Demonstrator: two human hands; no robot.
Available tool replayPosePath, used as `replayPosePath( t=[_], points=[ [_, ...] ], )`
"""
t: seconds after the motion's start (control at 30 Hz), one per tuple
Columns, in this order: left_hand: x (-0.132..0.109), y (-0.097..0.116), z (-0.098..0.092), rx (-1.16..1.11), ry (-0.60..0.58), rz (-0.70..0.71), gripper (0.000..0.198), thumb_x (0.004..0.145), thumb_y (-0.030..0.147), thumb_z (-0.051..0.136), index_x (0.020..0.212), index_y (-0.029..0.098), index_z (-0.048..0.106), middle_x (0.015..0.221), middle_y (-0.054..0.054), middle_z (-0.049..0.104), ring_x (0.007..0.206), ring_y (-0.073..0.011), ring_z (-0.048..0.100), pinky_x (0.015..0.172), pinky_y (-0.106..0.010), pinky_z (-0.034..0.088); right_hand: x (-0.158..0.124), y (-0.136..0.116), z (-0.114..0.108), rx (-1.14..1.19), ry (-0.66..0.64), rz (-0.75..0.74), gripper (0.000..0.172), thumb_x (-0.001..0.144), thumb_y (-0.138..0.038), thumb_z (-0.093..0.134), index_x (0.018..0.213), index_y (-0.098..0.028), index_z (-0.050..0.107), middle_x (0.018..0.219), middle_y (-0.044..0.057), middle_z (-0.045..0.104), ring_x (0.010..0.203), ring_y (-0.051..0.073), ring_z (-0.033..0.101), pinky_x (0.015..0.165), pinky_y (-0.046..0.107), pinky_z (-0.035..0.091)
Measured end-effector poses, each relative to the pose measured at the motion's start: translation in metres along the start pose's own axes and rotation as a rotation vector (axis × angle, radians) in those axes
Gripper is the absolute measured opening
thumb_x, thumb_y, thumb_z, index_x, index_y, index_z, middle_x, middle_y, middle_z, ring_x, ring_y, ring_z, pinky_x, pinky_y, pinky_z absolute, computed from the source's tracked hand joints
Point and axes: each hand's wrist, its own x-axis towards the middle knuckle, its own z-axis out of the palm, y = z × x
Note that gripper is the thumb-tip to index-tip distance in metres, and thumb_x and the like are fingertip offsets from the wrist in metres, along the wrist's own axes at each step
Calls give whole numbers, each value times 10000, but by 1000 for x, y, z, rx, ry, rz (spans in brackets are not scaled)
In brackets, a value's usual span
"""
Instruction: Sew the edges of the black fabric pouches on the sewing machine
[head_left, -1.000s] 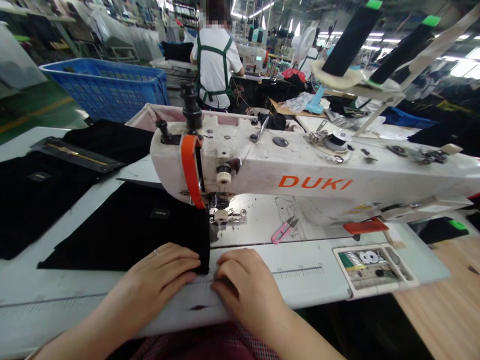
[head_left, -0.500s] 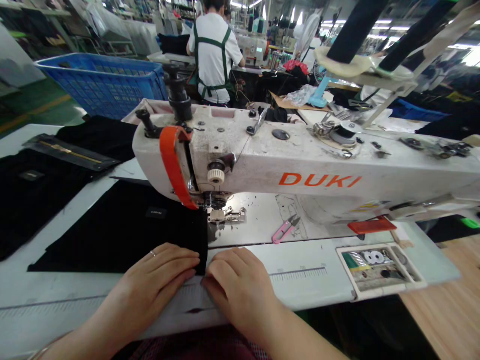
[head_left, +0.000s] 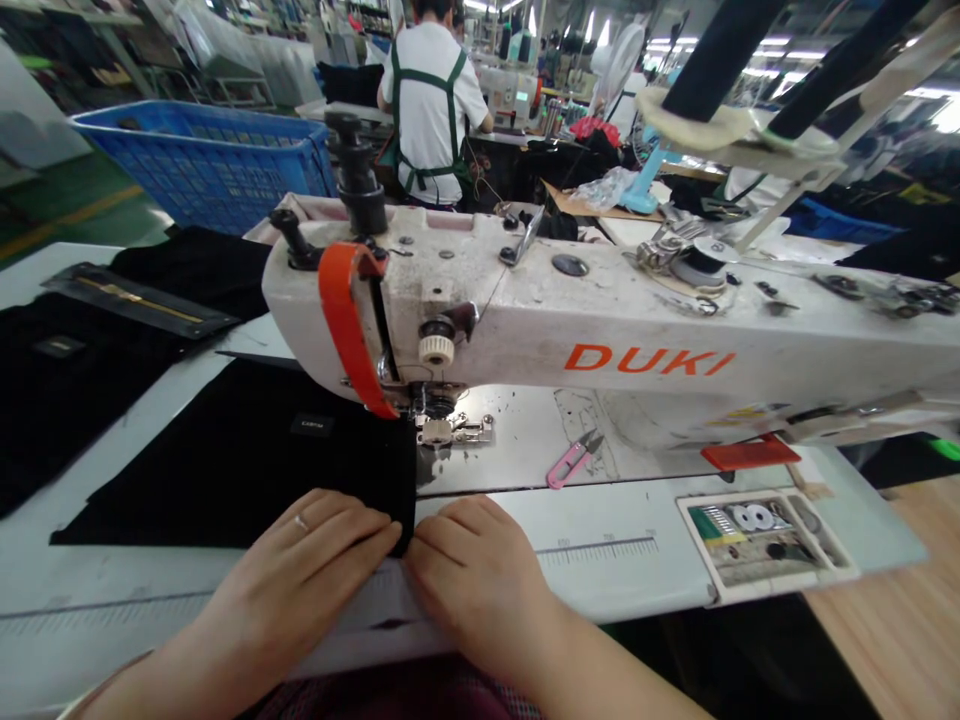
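A black fabric panel (head_left: 225, 450) with a small dark label (head_left: 312, 425) lies flat on the sewing machine bed, its right edge beside the presser foot (head_left: 436, 430). My left hand (head_left: 322, 560) rests over the panel's near right corner, fingers closed together with the thumb tucked against them, holding the cloth. Right beside it, my right hand (head_left: 472, 560) is curled at the same corner, its fingertips closed on the fabric edge and partly hidden. The white sewing machine (head_left: 510, 310) stands just beyond both hands.
Pink thread snips (head_left: 574, 462) lie on the bed right of the foot. A tray with bobbins (head_left: 765, 540) is set in the table at the right. More black fabric pieces (head_left: 67, 390) and a zipper strip (head_left: 135, 298) lie left. Behind stand a blue basket (head_left: 202, 150) and a seated person (head_left: 431, 100).
My left fingers have drawn in tighter at the corner, and my right hand has shifted slightly left against the fabric edge. The panel stays in nearly the same place.
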Motion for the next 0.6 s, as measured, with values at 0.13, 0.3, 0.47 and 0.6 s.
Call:
replayPosePath(
  t=[0.13, 0.3, 0.47, 0.6],
  points=[
    [1, 7, 0, 71, -94, 143, 395, 1059, 48, 422, 1323, 187, 681, 1177, -51, 739, 1116, -215, 663, 1056, -369, 549, -6, 0, -5, 52, -19, 4, 129, 1085, -130, 588, 1076, -155, 715, 961, 36, 750, 878, 212, 614, 792, 390, 517],
    [-8, 1, 2, 126, -166, 168, 427, 1081, 54, 386, 1380, 162, 671, 1262, -84, 715, 1216, -245, 636, 1101, -412, 540, -12, 1, -11, 90, -68, 1, 114, 1094, -165, 611, 1158, -160, 704, 1079, 51, 776, 986, 221, 630, 865, 400, 534],
    [-15, -6, -1, 123, -178, 201, 420, 1065, 39, 449, 1351, 218, 698, 1254, -21, 751, 1178, -196, 682, 1079, -329, 581, -10, 2, -12, 93, -76, -11, 94, 1091, -174, 609, 1075, -161, 701, 1037, 38, 758, 947, 219, 621, 844, 397, 517],
    [-13, 1, -7, 100, -202, 223, 432, 1079, 46, 416, 1400, 189, 668, 1319, -26, 739, 1235, -204, 653, 1180, -361, 510, -9, 0, -11, 94, -57, -4, 105, 1091, -171, 596, 1087, -155, 700, 1003, 28, 748, 916, 219, 619, 824, 395, 518]
  ],
)
